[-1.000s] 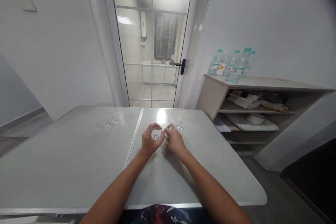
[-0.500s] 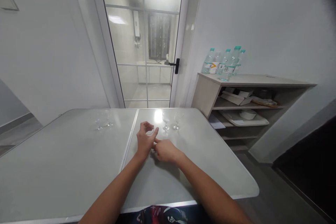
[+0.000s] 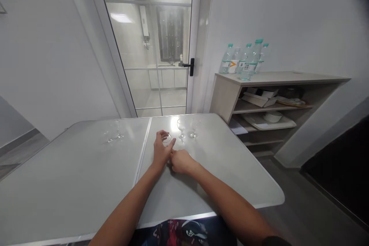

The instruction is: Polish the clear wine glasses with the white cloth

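Observation:
My left hand (image 3: 163, 147) curves around the bowl of a clear stemmed glass (image 3: 167, 138), thumb and fingers on either side of its rim. Low beside it, my right hand (image 3: 182, 161) is closed with its fingertips at the lower part of the same glass; the stem and foot are mostly hidden by the hands. Just beyond stand two more clear stemmed glasses, a nearer goblet (image 3: 181, 126) and a second goblet (image 3: 194, 126) to its right. Farther left on the table, a pair of clear glasses (image 3: 116, 127) stand close together, their outlines faint.
A pale table (image 3: 72, 184) with a metal seam (image 3: 143, 146) spans the front. Behind it is a glass door (image 3: 170, 96) with a black handle (image 3: 191, 67). On the right, a shelf unit (image 3: 226, 96) carries several plastic bottles (image 3: 250, 63), a tray and a bowl (image 3: 272, 116).
The view has shifted slightly. Both hands stay at the same glass, with the left hand a little farther right and the rim tilted more into view. The other glasses have not moved.

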`<state>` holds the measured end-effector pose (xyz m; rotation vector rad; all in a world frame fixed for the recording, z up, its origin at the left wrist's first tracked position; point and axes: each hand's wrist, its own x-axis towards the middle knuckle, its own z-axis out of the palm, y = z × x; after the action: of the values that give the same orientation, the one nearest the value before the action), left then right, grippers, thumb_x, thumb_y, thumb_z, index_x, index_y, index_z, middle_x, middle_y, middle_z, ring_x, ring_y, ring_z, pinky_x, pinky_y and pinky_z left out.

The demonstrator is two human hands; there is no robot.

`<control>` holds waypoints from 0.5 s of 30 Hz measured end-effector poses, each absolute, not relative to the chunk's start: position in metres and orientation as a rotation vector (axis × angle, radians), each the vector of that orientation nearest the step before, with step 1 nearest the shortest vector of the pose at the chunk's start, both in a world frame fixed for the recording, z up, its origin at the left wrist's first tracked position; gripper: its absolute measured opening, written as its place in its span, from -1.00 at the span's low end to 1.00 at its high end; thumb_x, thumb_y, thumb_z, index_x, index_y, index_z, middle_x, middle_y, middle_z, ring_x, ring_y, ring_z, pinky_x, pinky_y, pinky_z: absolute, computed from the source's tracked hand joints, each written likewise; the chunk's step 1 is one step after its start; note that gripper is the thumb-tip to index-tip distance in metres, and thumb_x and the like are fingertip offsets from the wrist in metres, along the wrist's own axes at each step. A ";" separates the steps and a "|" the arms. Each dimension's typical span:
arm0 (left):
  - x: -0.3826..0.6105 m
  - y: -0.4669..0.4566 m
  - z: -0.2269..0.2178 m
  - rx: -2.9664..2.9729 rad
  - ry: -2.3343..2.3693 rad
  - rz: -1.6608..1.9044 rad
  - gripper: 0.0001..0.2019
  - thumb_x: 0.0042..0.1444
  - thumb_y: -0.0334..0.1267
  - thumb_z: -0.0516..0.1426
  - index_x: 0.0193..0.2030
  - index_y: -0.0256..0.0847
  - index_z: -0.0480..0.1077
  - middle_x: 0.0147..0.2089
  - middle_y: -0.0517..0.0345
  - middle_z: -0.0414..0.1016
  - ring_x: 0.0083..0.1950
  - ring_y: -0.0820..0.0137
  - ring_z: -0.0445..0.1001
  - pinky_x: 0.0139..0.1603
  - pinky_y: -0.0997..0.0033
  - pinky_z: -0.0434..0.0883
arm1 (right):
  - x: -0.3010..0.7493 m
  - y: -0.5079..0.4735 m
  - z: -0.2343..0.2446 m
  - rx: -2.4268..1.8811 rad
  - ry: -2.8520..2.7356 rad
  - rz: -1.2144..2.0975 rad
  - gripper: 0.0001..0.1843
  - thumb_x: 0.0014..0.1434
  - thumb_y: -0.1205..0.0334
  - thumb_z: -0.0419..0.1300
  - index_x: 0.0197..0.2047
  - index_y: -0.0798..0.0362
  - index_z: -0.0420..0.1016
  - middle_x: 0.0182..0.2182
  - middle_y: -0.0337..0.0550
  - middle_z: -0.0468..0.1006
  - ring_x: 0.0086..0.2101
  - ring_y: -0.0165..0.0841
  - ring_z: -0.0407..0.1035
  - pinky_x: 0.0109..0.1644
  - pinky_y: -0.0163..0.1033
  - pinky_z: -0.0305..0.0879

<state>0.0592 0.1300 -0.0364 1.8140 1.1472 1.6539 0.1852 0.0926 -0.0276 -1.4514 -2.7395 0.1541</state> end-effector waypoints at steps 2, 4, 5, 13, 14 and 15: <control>0.060 0.128 -0.035 1.843 1.152 1.655 -0.49 0.14 -0.12 0.32 0.15 -0.10 0.23 0.08 -0.03 0.45 0.09 0.20 0.52 0.19 0.01 0.45 | 0.186 0.093 -0.028 -1.458 -2.749 0.164 -0.62 0.13 0.28 0.19 0.02 0.14 0.56 0.01 0.11 0.61 -0.17 -0.09 0.59 -0.18 -0.13 0.45; 0.060 0.126 -0.034 1.868 1.161 1.706 -0.44 0.15 -0.10 0.31 0.22 -0.09 0.20 0.20 -0.09 0.37 0.19 0.16 0.46 0.25 -0.01 0.39 | 0.187 0.093 -0.027 -1.463 -2.744 0.177 -0.61 0.14 0.28 0.18 0.04 0.13 0.55 0.04 0.11 0.60 -0.14 -0.08 0.59 -0.15 -0.13 0.46; 0.059 0.125 -0.033 1.864 1.174 1.746 -0.46 0.19 -0.09 0.27 0.23 -0.08 0.19 0.24 -0.10 0.33 0.21 0.15 0.43 0.27 -0.01 0.37 | 0.187 0.093 -0.027 -1.470 -2.730 0.178 -0.57 0.14 0.28 0.18 0.09 0.12 0.53 0.08 0.11 0.58 -0.12 -0.08 0.59 -0.14 -0.13 0.47; 0.056 0.127 -0.039 1.740 1.377 1.811 -0.78 0.38 -0.08 0.04 0.06 -0.11 0.22 0.06 0.00 0.29 -0.04 0.28 0.40 0.07 0.14 0.39 | 0.192 0.093 -0.029 -1.919 -2.482 0.262 -0.32 0.19 0.32 0.16 0.37 0.26 0.27 0.35 0.48 0.23 0.05 0.00 0.53 0.04 -0.04 0.46; 0.057 0.126 -0.039 1.744 1.373 1.810 -0.79 0.38 -0.08 0.04 0.04 -0.11 0.22 0.04 0.01 0.29 -0.06 0.28 0.39 0.04 0.15 0.39 | 0.194 0.095 -0.029 -1.988 -2.428 0.289 -0.32 0.17 0.33 0.17 0.36 0.28 0.28 0.34 0.52 0.24 0.07 0.02 0.52 0.06 -0.03 0.45; 0.057 0.126 -0.038 1.744 1.370 1.811 -0.80 0.38 -0.08 0.04 0.02 -0.11 0.23 0.02 0.02 0.29 -0.08 0.29 0.39 0.02 0.17 0.39 | 0.198 0.097 -0.029 -2.045 -2.382 0.310 -0.31 0.16 0.35 0.19 0.35 0.31 0.29 0.31 0.55 0.27 0.08 0.04 0.51 0.07 -0.02 0.44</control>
<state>0.0573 0.1260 -0.0384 1.7437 1.3699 1.8114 0.1978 0.0971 -0.0294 -2.0445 -2.3821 0.3104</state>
